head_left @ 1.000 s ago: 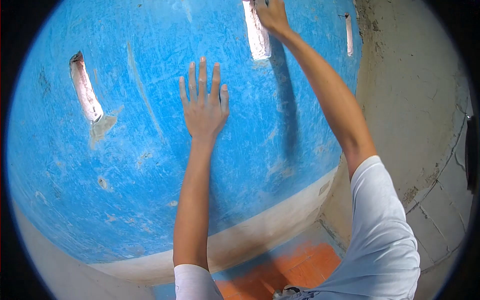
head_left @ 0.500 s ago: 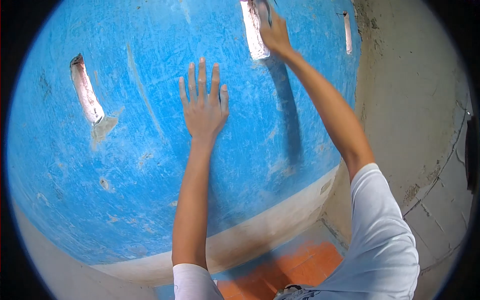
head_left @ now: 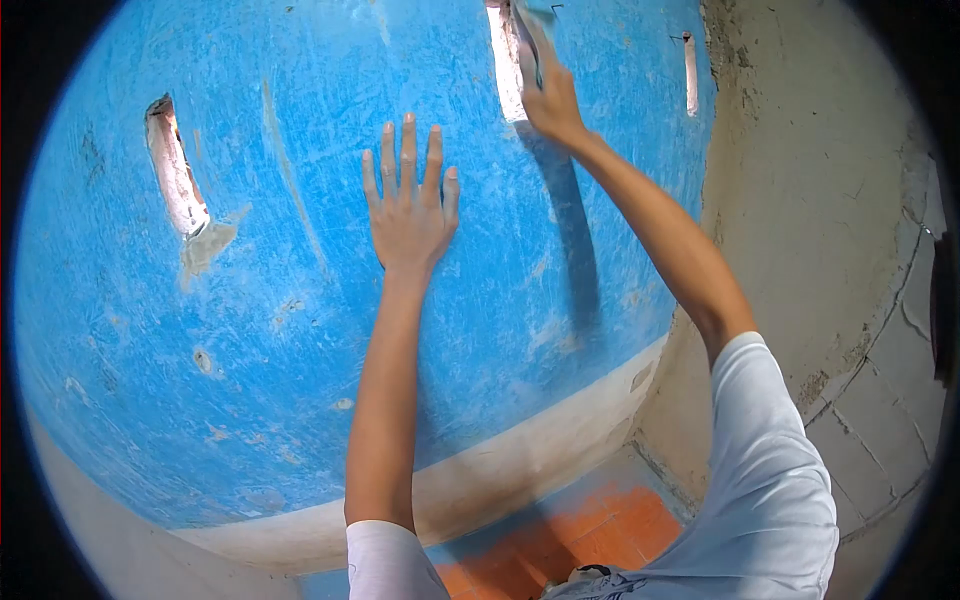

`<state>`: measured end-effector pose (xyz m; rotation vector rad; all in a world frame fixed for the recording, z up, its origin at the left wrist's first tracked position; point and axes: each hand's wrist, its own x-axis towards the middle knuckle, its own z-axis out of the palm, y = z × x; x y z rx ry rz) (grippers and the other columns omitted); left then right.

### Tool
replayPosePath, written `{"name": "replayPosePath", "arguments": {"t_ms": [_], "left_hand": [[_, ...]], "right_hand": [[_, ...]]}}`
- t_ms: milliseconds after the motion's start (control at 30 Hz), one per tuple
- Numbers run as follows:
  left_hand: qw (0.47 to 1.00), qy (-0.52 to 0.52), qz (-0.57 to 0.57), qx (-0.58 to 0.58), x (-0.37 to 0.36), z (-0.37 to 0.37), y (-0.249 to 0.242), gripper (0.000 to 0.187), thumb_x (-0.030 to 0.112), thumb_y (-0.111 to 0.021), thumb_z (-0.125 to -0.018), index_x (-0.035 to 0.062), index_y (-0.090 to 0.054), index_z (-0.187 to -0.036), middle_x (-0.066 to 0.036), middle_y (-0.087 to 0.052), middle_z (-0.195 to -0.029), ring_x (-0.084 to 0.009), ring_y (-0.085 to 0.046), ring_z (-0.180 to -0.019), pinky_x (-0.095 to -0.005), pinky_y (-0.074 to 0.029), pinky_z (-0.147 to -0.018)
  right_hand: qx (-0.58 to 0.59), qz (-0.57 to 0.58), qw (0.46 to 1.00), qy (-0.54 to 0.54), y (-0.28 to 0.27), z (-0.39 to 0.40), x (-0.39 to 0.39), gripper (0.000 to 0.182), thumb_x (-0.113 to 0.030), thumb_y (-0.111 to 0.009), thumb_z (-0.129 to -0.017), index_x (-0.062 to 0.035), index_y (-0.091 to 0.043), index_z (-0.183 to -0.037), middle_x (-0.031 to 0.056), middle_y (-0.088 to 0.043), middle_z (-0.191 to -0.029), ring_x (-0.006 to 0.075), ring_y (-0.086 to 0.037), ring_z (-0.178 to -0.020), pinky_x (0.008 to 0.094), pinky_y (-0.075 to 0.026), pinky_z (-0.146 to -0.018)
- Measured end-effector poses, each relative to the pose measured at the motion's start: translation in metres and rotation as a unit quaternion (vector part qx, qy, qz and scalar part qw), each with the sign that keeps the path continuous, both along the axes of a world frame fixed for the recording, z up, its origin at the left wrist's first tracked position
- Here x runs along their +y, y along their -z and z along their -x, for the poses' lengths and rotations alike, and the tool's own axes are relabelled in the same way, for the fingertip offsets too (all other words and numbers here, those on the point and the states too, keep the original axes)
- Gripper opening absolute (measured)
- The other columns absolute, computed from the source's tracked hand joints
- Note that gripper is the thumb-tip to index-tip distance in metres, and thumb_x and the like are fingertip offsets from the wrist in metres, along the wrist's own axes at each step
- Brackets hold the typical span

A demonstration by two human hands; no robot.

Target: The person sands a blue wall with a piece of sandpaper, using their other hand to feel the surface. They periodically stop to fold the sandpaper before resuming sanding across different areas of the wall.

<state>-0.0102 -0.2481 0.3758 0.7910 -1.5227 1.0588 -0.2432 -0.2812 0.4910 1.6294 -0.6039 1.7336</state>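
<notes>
Left slot cut in blue wall, toward the wall's left edge; grey patch at its lower end. Next, left hand flat against the wall, 5 digits spread apart, holding nothing. Middle slot at the wall's upper part, just beside flat tool. Right hand there, looks clamped on the tool's lower end; finger detail blurred, exact tool type can't tell. Tool probably light, stiff, not fragile; could slip if dusty. Best hold: lower end, fingers along the flat face, thumb opposite. Last, right slot near the wall's right edge, then plaster side wall.
</notes>
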Motion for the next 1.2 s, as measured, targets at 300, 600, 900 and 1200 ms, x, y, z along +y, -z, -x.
{"name": "replayPosePath", "arguments": {"t_ms": [300,600,900,1200], "left_hand": [[1.0,-0.005,-0.005,0.002,0.0,0.0,0.001,0.053,0.036,-0.052,-0.104,0.0253,-0.045,-0.156,-0.005,-0.036,-0.166,-0.0288,-0.03,-0.153,-0.0537,-0.021,-0.126],[1.0,-0.006,-0.008,0.001,0.0,0.0,0.001,0.052,0.035,-0.051,-0.104,0.0246,-0.046,-0.155,-0.005,-0.035,-0.166,-0.0288,-0.029,-0.154,-0.0535,-0.02,-0.127],[1.0,-0.008,0.001,-0.001,0.0,0.002,0.001,0.053,0.034,-0.052,-0.104,0.0235,-0.046,-0.155,-0.006,-0.037,-0.164,-0.0299,-0.031,-0.153,-0.0537,-0.021,-0.126],[1.0,-0.012,0.003,-0.001,0.0,0.003,0.001,0.053,0.034,-0.052,-0.104,0.0241,-0.045,-0.155,-0.006,-0.037,-0.165,-0.029,-0.031,-0.153,-0.0536,-0.021,-0.126]], "right_hand": [[0.01,0.041,0.999,0.008,-0.042,-0.008,-0.001,0.05,-0.024,-0.041,-0.11,0.0032,-0.04,-0.152,0.0336,-0.052,-0.142,0.0457,-0.051,-0.134,0.0467,-0.042,-0.111],[-0.004,-0.024,1.0,-0.006,-0.038,-0.009,0.007,0.053,-0.02,-0.044,-0.107,0.0049,-0.037,-0.154,0.033,-0.045,-0.151,0.0461,-0.042,-0.142,0.0448,-0.036,-0.119],[-0.049,-0.18,0.982,-0.007,-0.036,-0.015,0.022,0.053,-0.015,-0.045,-0.105,0.0049,-0.036,-0.153,0.033,-0.046,-0.15,0.0472,-0.045,-0.139,0.0449,-0.04,-0.115],[0.018,-0.019,0.999,0.041,-0.031,-0.004,0.01,0.055,-0.018,-0.046,-0.106,0.005,-0.034,-0.154,0.0339,-0.042,-0.153,0.0494,-0.041,-0.141,0.0472,-0.037,-0.117]]}}
